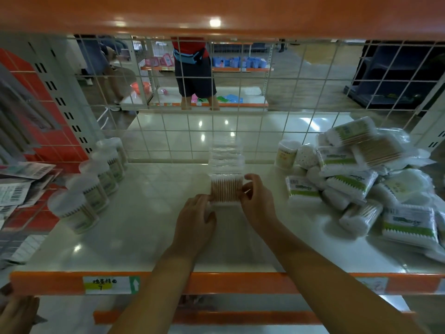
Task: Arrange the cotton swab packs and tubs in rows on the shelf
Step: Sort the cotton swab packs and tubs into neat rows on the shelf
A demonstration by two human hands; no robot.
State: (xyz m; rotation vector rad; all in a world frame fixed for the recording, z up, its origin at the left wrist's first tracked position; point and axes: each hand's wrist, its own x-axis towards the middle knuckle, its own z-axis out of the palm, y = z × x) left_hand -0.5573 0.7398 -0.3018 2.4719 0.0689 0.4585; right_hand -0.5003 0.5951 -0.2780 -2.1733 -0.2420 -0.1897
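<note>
Tubs [96, 179] in row at shelf [149, 239] left; packs [361, 179] heaped right; pack row [226, 169] centre.

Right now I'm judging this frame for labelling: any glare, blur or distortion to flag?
Head view: lamp glare spots on the shelf and the orange shelf above; wide-angle bending curves the mesh and front rail; the pile of packs is soft at the right edge; both hands and the pack between them read fairly sharp.
</note>
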